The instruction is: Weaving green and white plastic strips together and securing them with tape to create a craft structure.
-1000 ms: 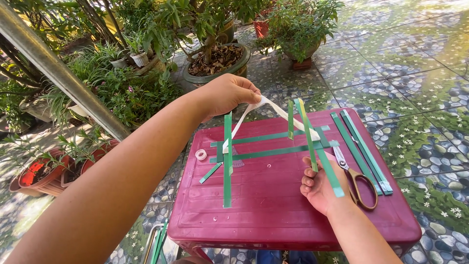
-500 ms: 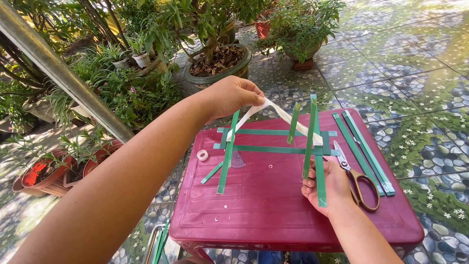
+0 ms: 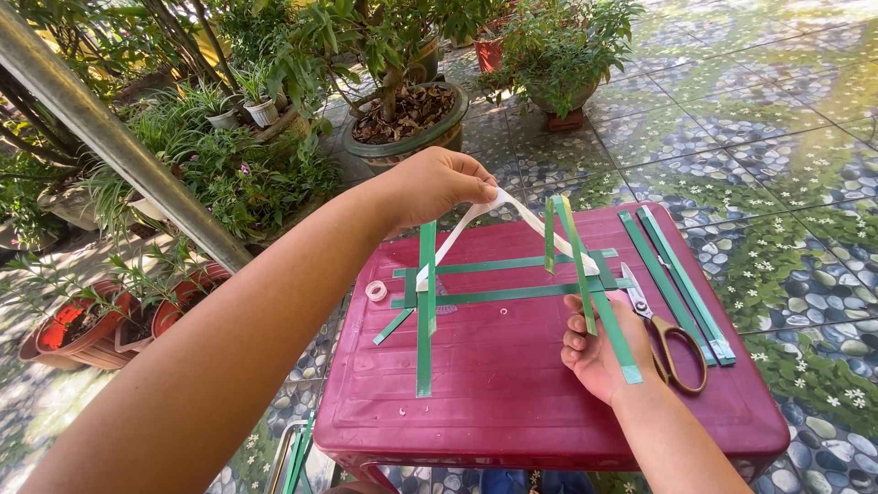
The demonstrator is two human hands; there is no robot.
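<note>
Pinching the white strip (image 3: 512, 212) taut, the left hand (image 3: 439, 183) lifts while the right hand (image 3: 599, 352) apparently steadies a green strip (image 3: 594, 293), best kept flat on the maroon surface (image 3: 512, 402).

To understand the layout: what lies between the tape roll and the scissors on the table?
In the head view, the woven green strips lie between the tape roll and scissors.

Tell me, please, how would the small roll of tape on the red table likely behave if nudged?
The roll of tape looks small and thin, so probably light and easily slid. It lies flat on the red table, so it seems unlikely to roll unless tipped on edge.
</note>
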